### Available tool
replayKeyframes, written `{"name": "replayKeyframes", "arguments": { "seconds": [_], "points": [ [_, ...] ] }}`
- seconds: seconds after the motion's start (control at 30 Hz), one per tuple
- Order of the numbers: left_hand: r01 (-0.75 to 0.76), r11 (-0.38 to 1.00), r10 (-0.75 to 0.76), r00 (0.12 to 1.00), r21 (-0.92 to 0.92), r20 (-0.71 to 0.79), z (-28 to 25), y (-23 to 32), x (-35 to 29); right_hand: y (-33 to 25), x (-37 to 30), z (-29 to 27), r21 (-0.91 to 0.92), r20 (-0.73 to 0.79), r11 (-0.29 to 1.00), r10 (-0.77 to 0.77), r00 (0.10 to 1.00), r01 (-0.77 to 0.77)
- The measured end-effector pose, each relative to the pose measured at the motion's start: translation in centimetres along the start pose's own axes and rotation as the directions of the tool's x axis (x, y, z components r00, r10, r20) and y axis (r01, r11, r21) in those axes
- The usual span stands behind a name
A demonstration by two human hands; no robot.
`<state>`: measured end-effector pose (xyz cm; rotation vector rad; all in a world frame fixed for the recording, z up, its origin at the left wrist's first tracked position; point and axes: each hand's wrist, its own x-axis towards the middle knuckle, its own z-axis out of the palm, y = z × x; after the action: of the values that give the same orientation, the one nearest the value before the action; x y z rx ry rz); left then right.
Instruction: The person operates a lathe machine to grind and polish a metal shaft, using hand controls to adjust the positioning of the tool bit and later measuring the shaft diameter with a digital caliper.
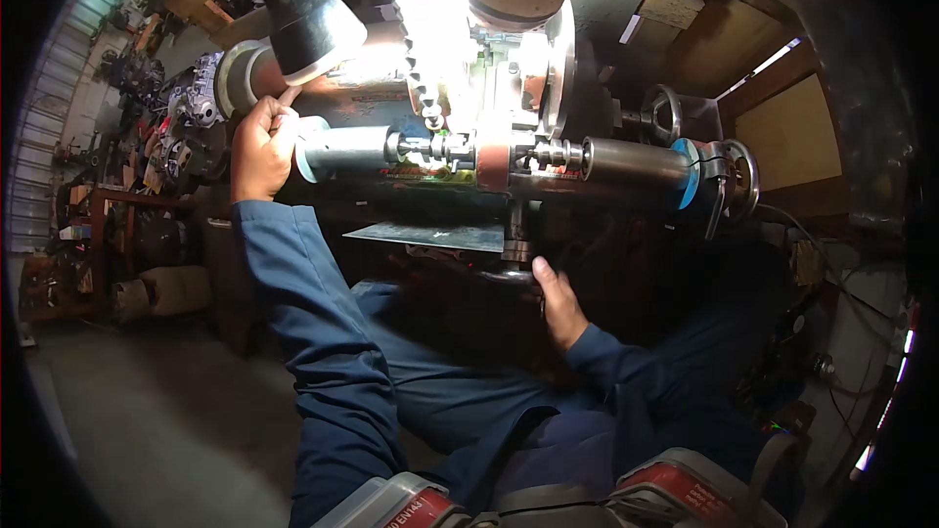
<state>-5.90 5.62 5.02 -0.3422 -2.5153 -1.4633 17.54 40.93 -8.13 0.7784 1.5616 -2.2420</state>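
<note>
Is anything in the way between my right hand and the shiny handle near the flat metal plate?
Nothing visible: the right hand is right at the shiny handle; the flat metal plate lies above and left in view.

Your plain blue sleeves (318, 303), two grey cylinders (350, 152), a bright-blue collar (688, 174), a reddish-brown centrepiece (493, 160), a black lamp (301, 22)
</note>
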Motion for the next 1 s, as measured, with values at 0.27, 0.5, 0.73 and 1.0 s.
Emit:
{"name": "replayKeyframes", "arguments": {
  "seconds": [0.27, 0.5, 0.73, 1.0],
  "points": [
    [0.081, 0.997, -0.081, 0.997, 0.0, -0.002, 0.2, 0.6, -0.3, -1.6, 2.3, -0.9, 0.201, 0.041, 0.861, 0.469, 0.882, -0.467],
    [0.163, 0.985, -0.162, 0.986, 0.049, -0.022, -0.3, 1.1, -0.9, 4.8, 6.1, -3.7, 0.387, 0.288, 0.624, 0.618, 0.732, -0.679],
    [0.198, 0.971, -0.193, 0.98, 0.138, -0.048, 0.2, 2.2, -0.9, 15.7, 7.1, -5.9, 0.603, 0.543, 0.487, 0.33, 0.772, -0.632],
    [0.176, 0.976, -0.175, 0.984, 0.126, -0.017, 0.5, 3.1, -0.8, -4.7, 0.2, 1.0, 0.59, 0.172, 0.69, 0.4, 0.9, -0.42]
  ]
}}
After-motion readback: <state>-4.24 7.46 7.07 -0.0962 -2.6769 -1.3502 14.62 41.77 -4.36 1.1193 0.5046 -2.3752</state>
